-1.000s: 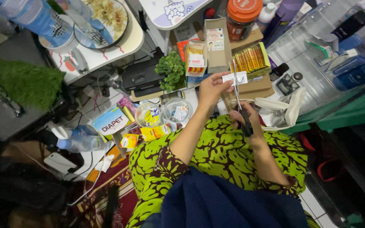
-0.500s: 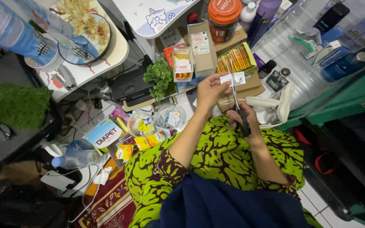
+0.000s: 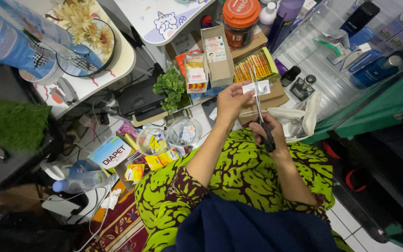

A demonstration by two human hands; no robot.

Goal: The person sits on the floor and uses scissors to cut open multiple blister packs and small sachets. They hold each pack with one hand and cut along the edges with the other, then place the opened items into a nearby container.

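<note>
White and flimsy, the small paper slip (image 3: 256,88) is sitting at upper centre, pinched by your left hand (image 3: 232,100); your right hand (image 3: 267,132) is gripping the scissors (image 3: 260,109) (keep pinching its edge).

1. Hands: two, the left hand (image 3: 232,100) and the right hand (image 3: 267,133).
2. Scissors (image 3: 260,109): one pair, in the right grip.
3. Small white paper slip (image 3: 256,88): one, in the left grip.
4. Orange-lidded jar (image 3: 241,21): one, beyond both grips.
5. Green plant sprig (image 3: 170,86): one, left of the left grip.
6. Clear round tubs (image 3: 151,141): two, below-left of the left grip.
</note>
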